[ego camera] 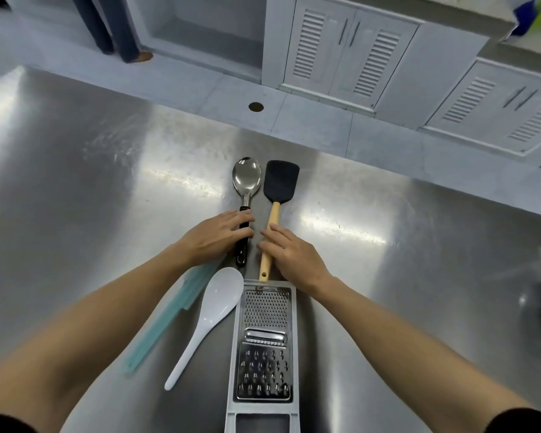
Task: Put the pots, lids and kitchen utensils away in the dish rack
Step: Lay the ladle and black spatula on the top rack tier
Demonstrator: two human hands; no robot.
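Observation:
A metal serving spoon [246,178] with a black handle and a black spatula [281,180] with a wooden handle lie side by side on the steel table [75,182]. My left hand [219,237] lies over the spoon's handle with its fingers curled across it. My right hand [289,251] grips the spatula's wooden handle between thumb and fingers. Both tools rest flat on the table. Nearer to me lie a white plastic spoon [211,314], a flat steel grater [264,348] in a grey frame, and teal sticks [156,335] partly under my left forearm.
The table's far edge runs diagonally past the tools, with tiled floor [294,120] beyond. White louvred cabinets [347,48] stand at the back right. A person's legs [119,29] are at the top left. No dish rack is in view.

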